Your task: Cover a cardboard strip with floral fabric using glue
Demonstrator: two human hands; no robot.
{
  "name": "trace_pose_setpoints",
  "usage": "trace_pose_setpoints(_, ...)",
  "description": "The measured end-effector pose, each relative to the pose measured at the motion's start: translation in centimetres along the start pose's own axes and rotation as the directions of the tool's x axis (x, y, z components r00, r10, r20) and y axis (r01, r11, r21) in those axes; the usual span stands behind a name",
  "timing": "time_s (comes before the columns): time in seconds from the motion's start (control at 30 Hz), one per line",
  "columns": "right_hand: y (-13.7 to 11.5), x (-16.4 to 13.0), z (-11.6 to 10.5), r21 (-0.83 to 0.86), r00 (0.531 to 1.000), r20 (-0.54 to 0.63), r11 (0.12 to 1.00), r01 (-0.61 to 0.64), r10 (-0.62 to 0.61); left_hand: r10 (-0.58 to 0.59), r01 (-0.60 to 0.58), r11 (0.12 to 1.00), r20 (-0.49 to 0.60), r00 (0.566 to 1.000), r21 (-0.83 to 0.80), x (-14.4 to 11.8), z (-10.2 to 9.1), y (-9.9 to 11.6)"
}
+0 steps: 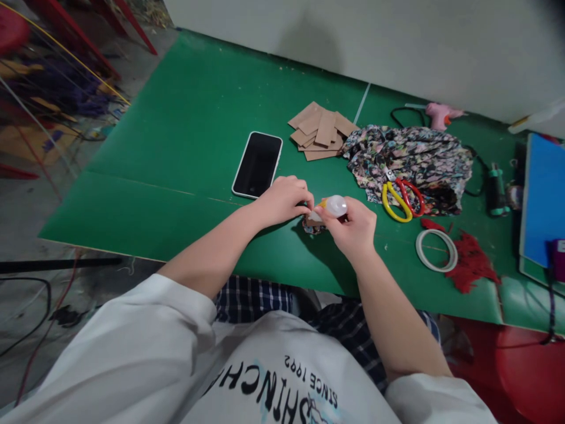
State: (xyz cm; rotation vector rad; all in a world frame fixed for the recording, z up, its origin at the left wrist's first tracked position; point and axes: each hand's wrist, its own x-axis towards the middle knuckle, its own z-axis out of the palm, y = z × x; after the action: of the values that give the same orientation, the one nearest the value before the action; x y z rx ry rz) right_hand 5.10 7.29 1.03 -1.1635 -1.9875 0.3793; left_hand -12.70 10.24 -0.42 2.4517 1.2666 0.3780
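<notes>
My right hand [353, 229] holds a small clear glue bottle [334, 205] with an orange neck, tipped to the left. Its nozzle points down at a small patterned fabric piece [312, 224] lying on the green table [185, 141]. My left hand [285, 199] has its fingers curled and pinches that piece at the bottle's tip. Most of the piece is hidden under my fingers.
A black phone [258, 164] lies face up behind my left hand. Several cardboard pieces [321, 131], floral fabric [410, 159], yellow-and-red scissors [401, 197], a white tape ring [436, 249], red scraps [471, 265], a pink glue gun [439, 115] and a blue board [542, 200] lie to the right.
</notes>
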Motion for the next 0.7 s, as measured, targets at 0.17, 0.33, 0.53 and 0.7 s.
trace_pose_setpoints(0.17, -0.26, -0.02, 0.24, -0.004, 1.000, 0.007, 1.000, 0.017, -0.017, 0.000, 0.000, 1.000, -0.005, 1.000, -0.015, -0.02, 0.01, 0.03)
trace_pose_setpoints(0.33, -0.41, -0.43, 0.05, -0.026, 0.999, 0.032, 1.000, 0.016, -0.016, -0.011, 0.011, 0.999, -0.015, 1.000, -0.048, -0.05, 0.11, -0.03)
trace_pose_setpoints(0.53, -0.54, -0.71, -0.24, -0.014, 0.999, 0.031, 0.999, 0.044, -0.044, -0.007, 0.007, 0.999, -0.015, 1.000, -0.046, -0.03, 0.10, -0.06)
trace_pose_setpoints(0.7, -0.48, -0.65, -0.33, -0.039, 0.999, 0.011, 0.998, 0.043, -0.042, -0.010, 0.009, 0.999, -0.007, 1.000, -0.048, 0.02, 0.07, -0.05)
